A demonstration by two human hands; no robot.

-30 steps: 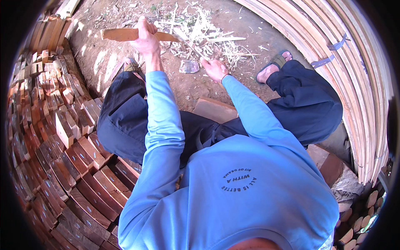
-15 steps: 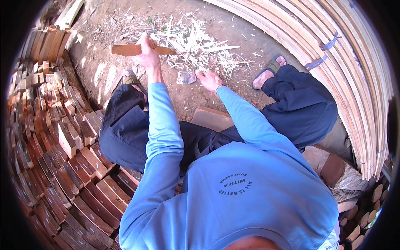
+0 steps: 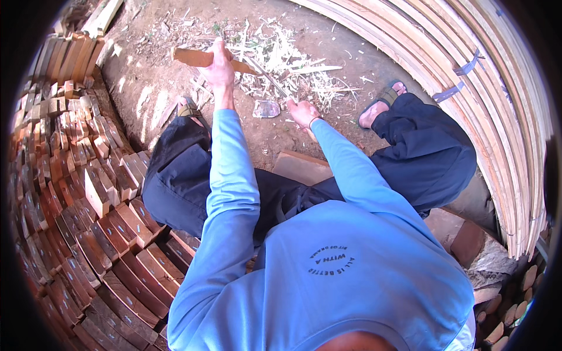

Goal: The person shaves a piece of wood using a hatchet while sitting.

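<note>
My left hand (image 3: 219, 69) is wrapped round the middle of a flat, tapered piece of wood (image 3: 190, 57), held out above the ground with both ends sticking out of the fist. Lower and to the right, my right hand (image 3: 304, 113) grips a long, narrow-bladed tool that looks like a knife (image 3: 267, 76). Its thin grey blade slants up and left toward the wood's right end; a bit of pale handle shows behind the fist. Whether blade and wood touch, I cannot tell. Pale wood shavings (image 3: 281, 50) lie scattered on the ground beyond.
Stacked wooden blocks (image 3: 126, 228) fill the left side. Long pale boards (image 3: 492, 111) curve along the right. On the bare earth between my feet lie a small clear packet (image 3: 266, 109) and, closer to me, a block (image 3: 301, 168). Round billets (image 3: 496, 330) show at lower right.
Both hands have shifted slightly, the left a little farther out with the wood. More of the thin blade and its handle shows beside the right hand. The whole view has moved a little.
</note>
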